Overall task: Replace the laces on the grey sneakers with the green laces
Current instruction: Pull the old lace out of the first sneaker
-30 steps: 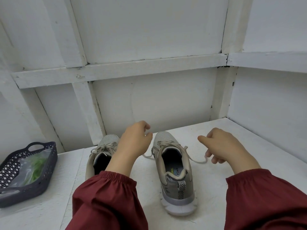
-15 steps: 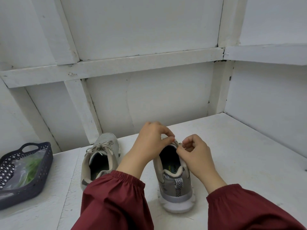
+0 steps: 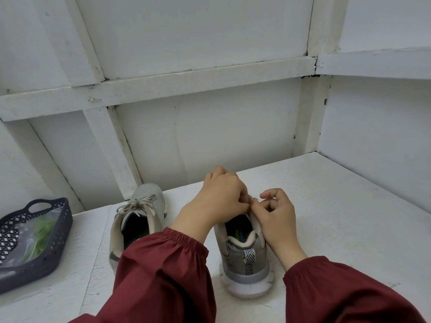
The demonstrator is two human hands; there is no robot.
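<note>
At the near edge of a white-painted counter, a person's dark-red sleeves frame the job. Off to the left, a dark perforated basket holds a clear plastic bag with the green laces showing through it, untouched and well apart from the shoes. Straight ahead stands one grey sneaker, heel toward the camera, sole flat on the counter. Both hands are at work over its throat. The left hand and the right hand are curled, fingertips pinched together at the top eyelets, apparently on the old lace, which the hands themselves hide. Just beyond and to the left sits the second grey sneaker, its pale lace tied in a bow. White boarded walls close the scene behind.

The lace looks thin, soft and limp, so it is best taken near its stiff tip or at a crossing and drawn out row by row, not yanked. The sneaker is likely light and liable to skid on the painted counter, so one hand would do well to steady the collar while the other pulls. The bag looks slick and flimsy, and its open edge is the place to take hold.
</note>
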